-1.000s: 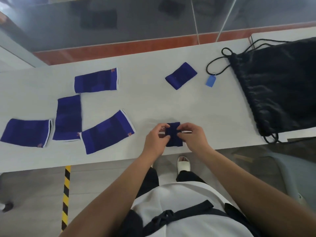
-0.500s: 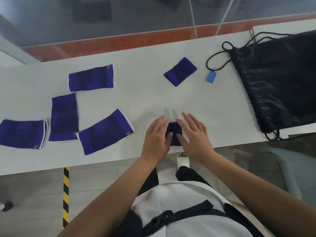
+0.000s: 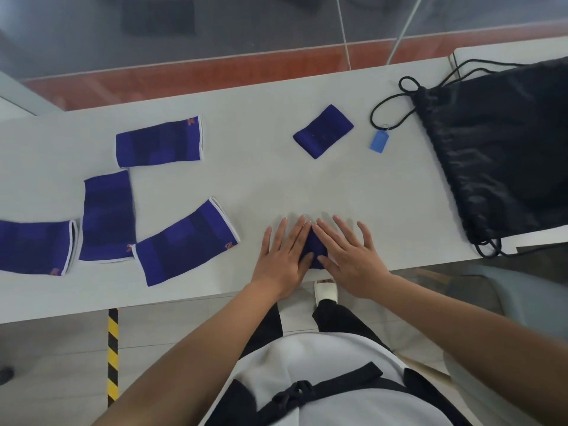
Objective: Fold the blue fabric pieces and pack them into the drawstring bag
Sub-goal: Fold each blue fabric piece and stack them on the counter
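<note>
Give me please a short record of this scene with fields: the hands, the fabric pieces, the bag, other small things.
left hand: flat, pressing on the small folded piece
right hand: flat, pressing on the same piece
folded piece apart: lies alone, toward the far edge of the table
unfolded pieces: four on the left side, near one, upright one, far one, leftmost one
drawstring bag: black, flat at right; whether its mouth is open cannot be told
blue tag: on the bag's cord

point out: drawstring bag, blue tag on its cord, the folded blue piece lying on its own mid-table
drawstring bag [image 3: 504,155]: head view, middle of the black body.
blue tag [image 3: 380,142]: head view, centre of the tag's face.
folded blue piece [image 3: 323,131]: head view, middle of its top face.
</note>
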The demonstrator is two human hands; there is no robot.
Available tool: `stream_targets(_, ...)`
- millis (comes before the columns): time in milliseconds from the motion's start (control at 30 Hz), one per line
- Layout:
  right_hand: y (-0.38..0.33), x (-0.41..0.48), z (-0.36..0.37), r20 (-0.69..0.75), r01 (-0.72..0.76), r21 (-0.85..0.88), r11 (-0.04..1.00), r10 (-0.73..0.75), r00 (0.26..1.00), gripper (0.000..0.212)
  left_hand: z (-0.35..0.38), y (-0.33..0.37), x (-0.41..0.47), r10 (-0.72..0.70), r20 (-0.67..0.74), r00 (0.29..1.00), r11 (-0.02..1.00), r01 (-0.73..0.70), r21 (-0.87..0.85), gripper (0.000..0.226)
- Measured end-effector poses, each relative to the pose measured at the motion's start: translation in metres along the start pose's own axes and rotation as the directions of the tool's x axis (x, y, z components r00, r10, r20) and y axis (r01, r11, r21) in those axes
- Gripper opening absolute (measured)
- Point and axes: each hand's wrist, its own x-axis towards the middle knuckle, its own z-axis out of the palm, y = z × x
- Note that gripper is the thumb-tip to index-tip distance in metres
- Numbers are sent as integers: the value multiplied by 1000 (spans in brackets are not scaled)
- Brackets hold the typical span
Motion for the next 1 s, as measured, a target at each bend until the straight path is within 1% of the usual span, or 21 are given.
stream_targets(67,-1,4,-15,-24,-41,112,993,44,999,69,-9,0,-1,-4,17,1000,996,6,-93,68)
stream_targets(100,-1,8,-25,-50,-78,192,978,89,995,69,-15,-1,-2,-23,8,1000,987,24,-158,69)
stream_targets(167,3,24,-46,-119,-158,346,925,211,970,65,-30,-4,-5,-88,-53,995,954,69,-291,71)
stream_targets(233,10,52,-66,-126,-231,406,884,305,944,62,-39,-8,-11,-177,-94,980,919,131,-372,72)
stream_targets(300,16,89,-86,-47,-316,396,862,363,931,64,-40,-14,-16,-277,-49,960,902,242,-359,74)
stream_targets(367,18,127,-103,46,-378,346,858,387,921,70,-33,-22,-23,-342,-19,939,911,327,-250,76)
stream_targets(433,16,159,-113,113,-372,262,890,354,928,77,-25,-28,-31,-352,-28,936,928,345,-139,75)
stream_targets(467,16,172,-114,154,-360,213,908,333,930,78,-22,-30,-35,-350,-30,936,932,344,-113,75)
stream_targets(533,16,188,-109,241,-338,111,935,305,921,76,-17,-34,-43,-340,-50,939,936,332,-116,75)
stream_targets(600,16,193,-96,267,-307,26,951,289,919,71,-14,-37,-49,-312,-127,942,943,290,-163,75)
stream_targets(667,12,185,-80,193,-269,-17,963,267,944,66,-17,-37,-53,-290,-201,936,944,244,-224,76)
stream_targets(733,6,171,-67,73,-220,-42,975,223,972,59,-25,-35,-54,-303,-225,926,928,233,-292,73)
stream_targets(800,2,153,-56,-59,-129,-89,988,124,991,51,-34,-34,-54,-351,-234,907,893,249,-375,67)
stream_targets(867,0,138,-52,-205,-37,-54,998,26,978,43,-41,-36,-53,-411,-256,875,841,256,-478,61)
stream_targets(900,-2,132,-55,-265,-6,16,1000,10,964,40,-47,-35,-53,-446,-266,855,803,251,-541,58)
stream_targets(933,-7,126,-61,-310,16,129,992,25,950,36,-53,-35,-52,-486,-264,833,751,244,-614,55)
stream_targets(967,-13,121,-72,-332,25,275,961,71,941,34,-61,-35,-50,-526,-245,815,683,232,-693,52)
stream_targets(1000,-21,115,-85,-315,15,435,900,136,939,32,-72,-35,-49,-561,-205,802,599,223,-769,50)
